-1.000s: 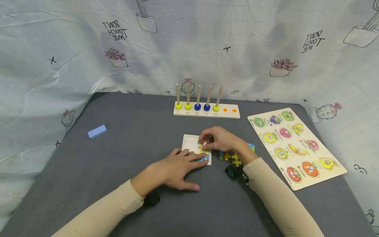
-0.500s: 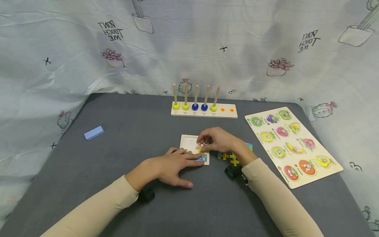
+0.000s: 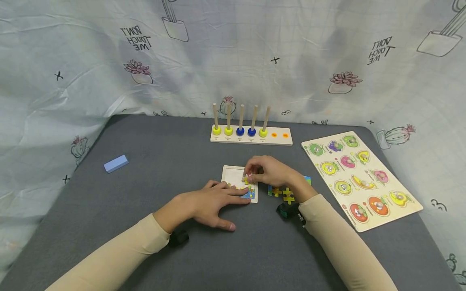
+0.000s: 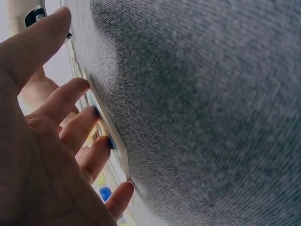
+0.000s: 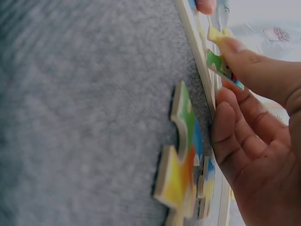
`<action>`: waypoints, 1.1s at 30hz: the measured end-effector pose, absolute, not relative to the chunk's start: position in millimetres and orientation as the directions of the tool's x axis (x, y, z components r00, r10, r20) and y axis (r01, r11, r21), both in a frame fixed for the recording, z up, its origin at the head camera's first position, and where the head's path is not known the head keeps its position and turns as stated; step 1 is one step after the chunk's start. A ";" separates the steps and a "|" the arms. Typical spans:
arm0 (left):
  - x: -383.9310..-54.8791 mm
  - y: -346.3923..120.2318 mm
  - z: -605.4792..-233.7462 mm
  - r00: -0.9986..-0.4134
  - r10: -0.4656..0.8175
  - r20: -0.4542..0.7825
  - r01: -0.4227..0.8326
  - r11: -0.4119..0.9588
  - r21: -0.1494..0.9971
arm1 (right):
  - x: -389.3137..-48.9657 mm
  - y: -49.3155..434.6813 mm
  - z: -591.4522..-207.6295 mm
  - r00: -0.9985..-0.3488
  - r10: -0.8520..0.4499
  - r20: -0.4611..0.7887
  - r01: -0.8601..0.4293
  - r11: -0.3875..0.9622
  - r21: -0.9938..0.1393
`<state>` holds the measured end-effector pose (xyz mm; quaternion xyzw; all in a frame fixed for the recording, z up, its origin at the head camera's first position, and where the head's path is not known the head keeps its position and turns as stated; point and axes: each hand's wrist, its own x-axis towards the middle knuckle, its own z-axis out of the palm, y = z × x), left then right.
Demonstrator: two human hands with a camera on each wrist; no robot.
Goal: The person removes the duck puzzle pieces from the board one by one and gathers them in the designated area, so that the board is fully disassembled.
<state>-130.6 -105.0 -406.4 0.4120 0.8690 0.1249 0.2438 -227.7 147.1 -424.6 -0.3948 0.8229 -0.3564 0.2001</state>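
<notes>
A small pale jigsaw tray (image 3: pixel 233 174) lies mid-table with some pieces fitted along its near side. My left hand (image 3: pixel 210 205) is spread flat, its fingertips resting on those pieces and the tray; the thumb sticks out over the cloth. In the left wrist view, the fingertips (image 4: pixel 104 142) touch the tray's surface and edge. My right hand (image 3: pixel 271 171) pinches a jigsaw piece (image 5: pixel 215 61) between thumb and fingers over the tray's right part. That piece shows green and yellow. Several loose jigsaw pieces (image 3: pixel 289 196) lie right of the tray, partly hidden under the right wrist.
Behind the tray stands a peg board (image 3: pixel 251 139) with upright pegs carrying yellow and blue rings. A large fruit knob puzzle board (image 3: pixel 342 198) lies at the right. A blue block (image 3: pixel 116 163) sits at the left. A printed cloth (image 3: pixel 233 52) hangs behind the grey table.
My left hand has shifted slightly left, baring more of the fitted pieces. The right hand keeps its pinch on the piece, moving only a little. The head view has panned slightly.
</notes>
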 end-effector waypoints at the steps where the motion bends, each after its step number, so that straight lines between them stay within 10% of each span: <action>1: -130.7 -104.9 -406.3 -0.540 0.778 -0.321 0.655 0.628 0.420 | -228.1 148.2 -425.1 -0.611 -0.790 -0.048 -0.485 0.421 -0.767; 33: -130.7 -104.6 -405.2 -0.545 0.777 -0.315 0.654 0.629 0.421 | -216.6 196.5 -386.5 -0.604 -0.795 -0.052 -0.372 0.340 -0.864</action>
